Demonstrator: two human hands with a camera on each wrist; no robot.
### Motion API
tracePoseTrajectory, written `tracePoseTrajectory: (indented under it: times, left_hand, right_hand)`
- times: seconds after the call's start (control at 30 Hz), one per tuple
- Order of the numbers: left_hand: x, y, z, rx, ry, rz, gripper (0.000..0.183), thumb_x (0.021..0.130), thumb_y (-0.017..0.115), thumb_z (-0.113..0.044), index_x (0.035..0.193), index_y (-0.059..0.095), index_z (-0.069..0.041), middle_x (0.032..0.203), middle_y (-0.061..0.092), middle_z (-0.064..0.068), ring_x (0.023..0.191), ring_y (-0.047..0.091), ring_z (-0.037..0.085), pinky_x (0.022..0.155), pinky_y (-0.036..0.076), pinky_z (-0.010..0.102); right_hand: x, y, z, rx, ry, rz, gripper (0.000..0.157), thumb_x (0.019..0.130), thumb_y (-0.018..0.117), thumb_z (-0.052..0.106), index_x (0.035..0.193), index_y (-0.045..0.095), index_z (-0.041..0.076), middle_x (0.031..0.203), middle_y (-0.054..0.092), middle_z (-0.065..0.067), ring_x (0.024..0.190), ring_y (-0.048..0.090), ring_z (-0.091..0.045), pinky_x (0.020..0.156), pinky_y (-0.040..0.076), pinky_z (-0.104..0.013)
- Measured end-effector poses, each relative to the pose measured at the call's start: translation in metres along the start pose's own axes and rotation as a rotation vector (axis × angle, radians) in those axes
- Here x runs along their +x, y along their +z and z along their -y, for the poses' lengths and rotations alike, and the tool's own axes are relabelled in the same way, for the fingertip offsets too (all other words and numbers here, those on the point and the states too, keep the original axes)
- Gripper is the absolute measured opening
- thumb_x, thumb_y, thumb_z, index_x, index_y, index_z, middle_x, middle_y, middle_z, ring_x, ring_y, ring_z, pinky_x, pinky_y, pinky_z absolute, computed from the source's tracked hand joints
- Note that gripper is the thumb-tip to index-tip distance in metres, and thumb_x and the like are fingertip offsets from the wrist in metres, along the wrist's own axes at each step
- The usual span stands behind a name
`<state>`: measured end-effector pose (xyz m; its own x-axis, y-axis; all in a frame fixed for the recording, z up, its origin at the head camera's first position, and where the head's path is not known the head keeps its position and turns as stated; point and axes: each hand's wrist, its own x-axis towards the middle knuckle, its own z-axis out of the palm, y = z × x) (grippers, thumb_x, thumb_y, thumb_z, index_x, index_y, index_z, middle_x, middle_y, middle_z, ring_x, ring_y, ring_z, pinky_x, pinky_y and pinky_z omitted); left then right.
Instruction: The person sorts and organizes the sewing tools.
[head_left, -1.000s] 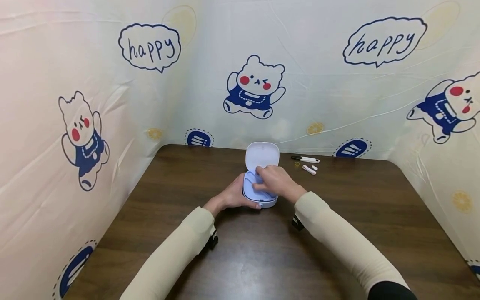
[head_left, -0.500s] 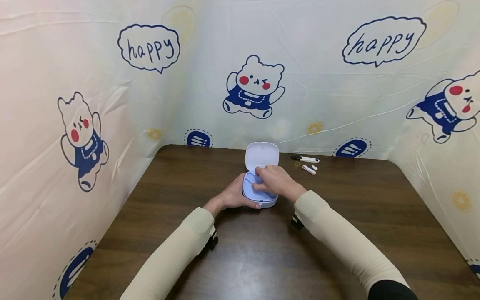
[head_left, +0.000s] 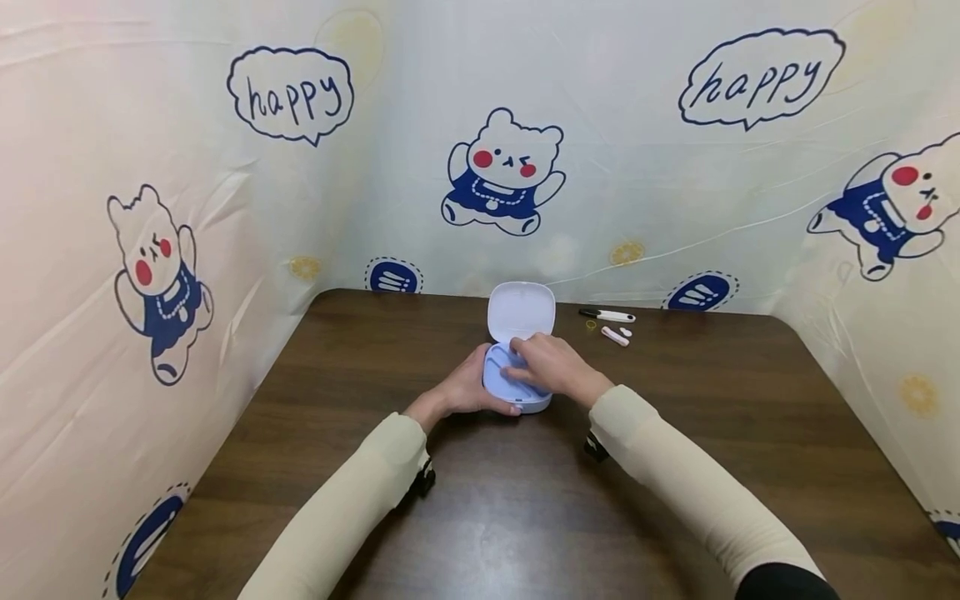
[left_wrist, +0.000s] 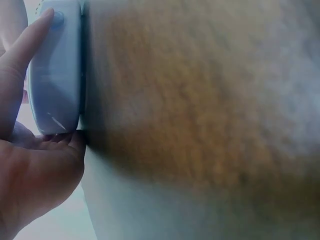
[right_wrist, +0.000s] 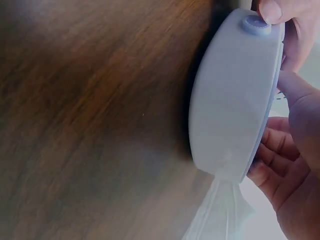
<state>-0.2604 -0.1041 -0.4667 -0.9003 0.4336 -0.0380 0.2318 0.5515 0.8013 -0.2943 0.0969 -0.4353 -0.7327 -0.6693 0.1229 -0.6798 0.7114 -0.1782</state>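
A light blue case with rounded corners stands on the table, its pale lid raised at the back. Inside lies a blue inner tray. My left hand grips the case from the left, thumb stretched along the front to the round button. Over the tray's right half is my right hand, thumb and fingers reaching down into it. In the right wrist view its fingers bend behind the case's rim; their tips are partly hidden, and I cannot tell whether they pinch the tray.
Right of the lid, toward the table's back edge, lie a slim black-and-white stick, a small yellow ring, a small pink-and-white piece and a tiny white piece. A printed cloth hangs behind the brown table.
Both hands keep their places on the case. The dark line along the tray's front left edge looks thinner now. The head view has shifted slightly.
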Motion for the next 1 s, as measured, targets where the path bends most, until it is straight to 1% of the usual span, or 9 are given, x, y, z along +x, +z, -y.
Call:
tracePoseTrajectory:
  times: [0.1, 0.27, 0.37, 0.43, 0.53, 0.67, 0.77, 0.9, 1.0]
  left_hand:
    - [-0.001, 0.000, -0.001, 0.020, 0.008, 0.004, 0.117, 0.066, 0.097, -0.036, 0.154, 0.027, -0.001, 0.146, 0.044, 0.016, 0.125, 0.049, 0.026, 0.109, 0.040, 0.043]
    - [-0.001, 0.001, -0.003, 0.037, 0.020, -0.015, 0.119, 0.065, 0.098, -0.036, 0.153, 0.027, -0.001, 0.143, 0.045, 0.016, 0.124, 0.048, 0.026, 0.107, 0.040, 0.044]
    - [-0.001, 0.002, -0.004, 0.049, 0.017, -0.033, 0.119, 0.064, 0.098, -0.038, 0.152, 0.028, -0.001, 0.141, 0.046, 0.015, 0.123, 0.048, 0.026, 0.106, 0.041, 0.044]
    - [-0.001, 0.003, -0.004, 0.053, 0.013, -0.035, 0.120, 0.064, 0.098, -0.039, 0.153, 0.027, -0.001, 0.142, 0.045, 0.015, 0.123, 0.048, 0.026, 0.107, 0.041, 0.044]
    - [0.000, 0.003, -0.004, 0.041, 0.020, -0.034, 0.121, 0.063, 0.099, -0.038, 0.153, 0.028, -0.001, 0.144, 0.044, 0.016, 0.125, 0.046, 0.027, 0.108, 0.039, 0.044]
    - [0.001, 0.003, -0.004, 0.027, 0.038, -0.045, 0.119, 0.062, 0.099, -0.035, 0.152, 0.030, -0.001, 0.144, 0.044, 0.016, 0.126, 0.046, 0.027, 0.109, 0.038, 0.044]
    - [0.001, 0.003, -0.006, 0.034, 0.029, -0.051, 0.118, 0.062, 0.099, -0.035, 0.152, 0.030, -0.001, 0.143, 0.045, 0.016, 0.126, 0.046, 0.027, 0.109, 0.039, 0.043]
    - [0.002, 0.003, -0.006, 0.039, 0.016, -0.055, 0.117, 0.063, 0.099, -0.035, 0.152, 0.031, -0.002, 0.142, 0.045, 0.015, 0.124, 0.046, 0.026, 0.108, 0.039, 0.043]
    - [0.003, 0.004, -0.005, 0.024, 0.018, -0.055, 0.115, 0.063, 0.099, -0.034, 0.150, 0.032, -0.001, 0.140, 0.047, 0.014, 0.122, 0.048, 0.025, 0.107, 0.039, 0.042]
  right_hand:
    - [-0.003, -0.002, 0.001, 0.057, -0.001, 0.031, 0.032, 0.096, 0.071, 0.039, 0.102, 0.068, 0.007, 0.076, 0.060, 0.000, 0.069, 0.054, -0.016, 0.062, 0.046, -0.033]
    - [-0.009, -0.013, -0.001, 0.177, -0.039, 0.056, 0.025, 0.096, 0.072, 0.027, 0.099, 0.070, 0.003, 0.081, 0.062, -0.005, 0.075, 0.057, -0.020, 0.067, 0.047, -0.033]
    - [-0.016, -0.020, -0.008, 0.219, -0.068, 0.034, 0.024, 0.096, 0.071, 0.021, 0.104, 0.071, -0.001, 0.089, 0.066, -0.009, 0.082, 0.061, -0.025, 0.074, 0.050, -0.036]
    - [-0.022, -0.024, -0.014, 0.239, -0.072, 0.011, 0.024, 0.096, 0.071, 0.018, 0.108, 0.071, -0.003, 0.095, 0.068, -0.010, 0.088, 0.062, -0.026, 0.080, 0.051, -0.038]
    - [-0.033, -0.028, -0.027, 0.250, -0.063, -0.042, 0.021, 0.096, 0.071, 0.014, 0.108, 0.072, -0.003, 0.098, 0.068, -0.010, 0.089, 0.063, -0.025, 0.083, 0.052, -0.041]
    - [-0.047, -0.030, -0.050, 0.242, 0.026, -0.111, 0.021, 0.095, 0.071, 0.012, 0.110, 0.072, -0.003, 0.103, 0.069, -0.013, 0.094, 0.065, -0.028, 0.085, 0.053, -0.046]
    - [-0.056, -0.031, -0.069, 0.197, 0.154, -0.140, 0.028, 0.095, 0.070, 0.014, 0.116, 0.069, -0.004, 0.109, 0.069, -0.018, 0.100, 0.065, -0.032, 0.089, 0.052, -0.049]
    - [-0.065, -0.029, -0.093, 0.153, 0.326, -0.142, 0.033, 0.096, 0.068, 0.015, 0.122, 0.066, -0.005, 0.114, 0.065, -0.021, 0.104, 0.062, -0.036, 0.092, 0.051, -0.053]
    - [-0.071, -0.025, -0.108, 0.133, 0.418, -0.141, 0.031, 0.096, 0.066, 0.014, 0.119, 0.066, -0.007, 0.111, 0.062, -0.023, 0.100, 0.061, -0.037, 0.089, 0.050, -0.054]
